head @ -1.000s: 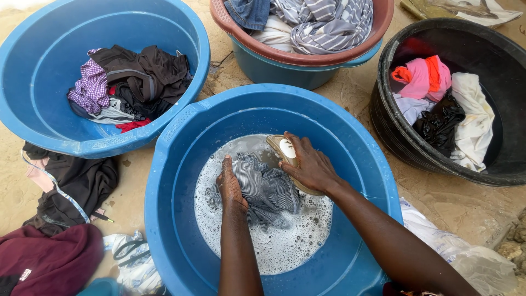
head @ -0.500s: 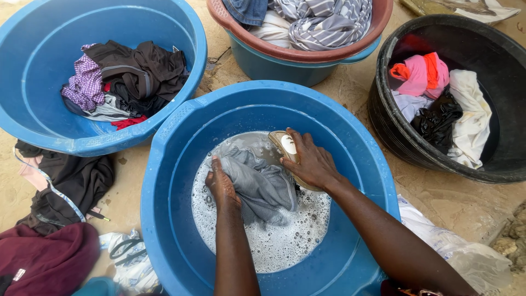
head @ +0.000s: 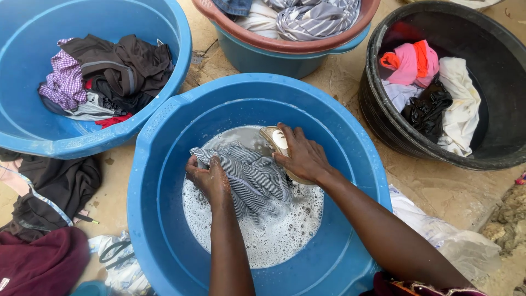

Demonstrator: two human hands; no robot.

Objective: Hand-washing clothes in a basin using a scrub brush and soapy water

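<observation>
The sandy ground carries four tubs set close together, with only narrow strips of bare earth between their rims. The central blue basin, round and smooth plastic, fills the middle of the view; its wall stands high around a shallow pool of soapy water, white with foam and bubbles, leaving open room at 6 o'clock inside the bowl. At 10 o'clock a second blue basin nearly touches the first, holding dark and checked clothes. At 2 o'clock sits a black tub, matte and ribbed, with pink, white and black garments. At 12 o'clock a reddish-rimmed bowl rests in a teal basin, heaped with striped cloth. Loose dark and maroon clothing lies on the ground at 8 o'clock; a crumpled plastic sack lies at 4 o'clock. The grey striped garment, wet and bunched, lies at the centre of the central basin, partly above the foam. The left hand has its grip closed on the garment's edge at 9 o'clock. The right hand, at 3 o'clock of the garment, presses flat with fingers together over a pale bar of soap, which touches the cloth.
</observation>
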